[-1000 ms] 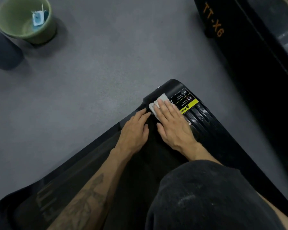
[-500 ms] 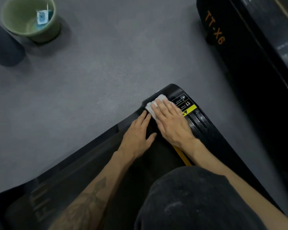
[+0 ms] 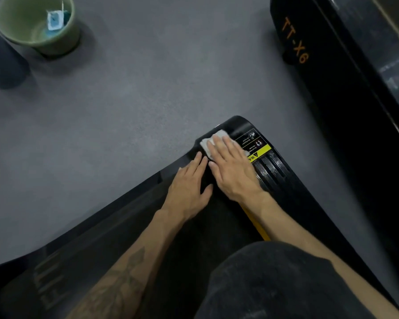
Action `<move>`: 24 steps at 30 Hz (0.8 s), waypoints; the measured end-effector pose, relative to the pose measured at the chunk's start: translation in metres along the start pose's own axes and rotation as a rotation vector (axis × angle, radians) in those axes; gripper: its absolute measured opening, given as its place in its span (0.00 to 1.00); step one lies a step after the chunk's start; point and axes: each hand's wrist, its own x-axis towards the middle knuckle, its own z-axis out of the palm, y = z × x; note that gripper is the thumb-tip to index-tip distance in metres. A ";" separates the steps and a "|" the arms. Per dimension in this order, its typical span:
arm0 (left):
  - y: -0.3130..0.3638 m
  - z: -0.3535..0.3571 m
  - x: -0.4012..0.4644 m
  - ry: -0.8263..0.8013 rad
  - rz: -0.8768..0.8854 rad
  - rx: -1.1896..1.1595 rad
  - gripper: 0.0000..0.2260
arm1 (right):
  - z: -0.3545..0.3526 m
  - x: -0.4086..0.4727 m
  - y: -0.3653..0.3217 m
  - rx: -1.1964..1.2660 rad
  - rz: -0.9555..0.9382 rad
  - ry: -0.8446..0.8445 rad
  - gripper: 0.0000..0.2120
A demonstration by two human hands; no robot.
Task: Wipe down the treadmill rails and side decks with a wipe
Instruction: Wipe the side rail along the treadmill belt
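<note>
wipe (image 3: 213,141) white | treadmill (image 3: 293,196) black, yellow label | bin (image 3: 55,44) seemingly green

A single view is given, taken from a wide-angle camera worn on the head. The scene is looked down on steeply and forward, from close above the rear corner of the treadmill (image 3: 293,180). The grey floor (image 3: 148,93) is taken in beyond that corner, and straight lines are bent toward the frame's edges.
</note>
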 end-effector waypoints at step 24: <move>0.003 -0.007 0.001 -0.021 -0.046 -0.043 0.33 | -0.010 0.033 0.033 0.031 0.206 0.056 0.33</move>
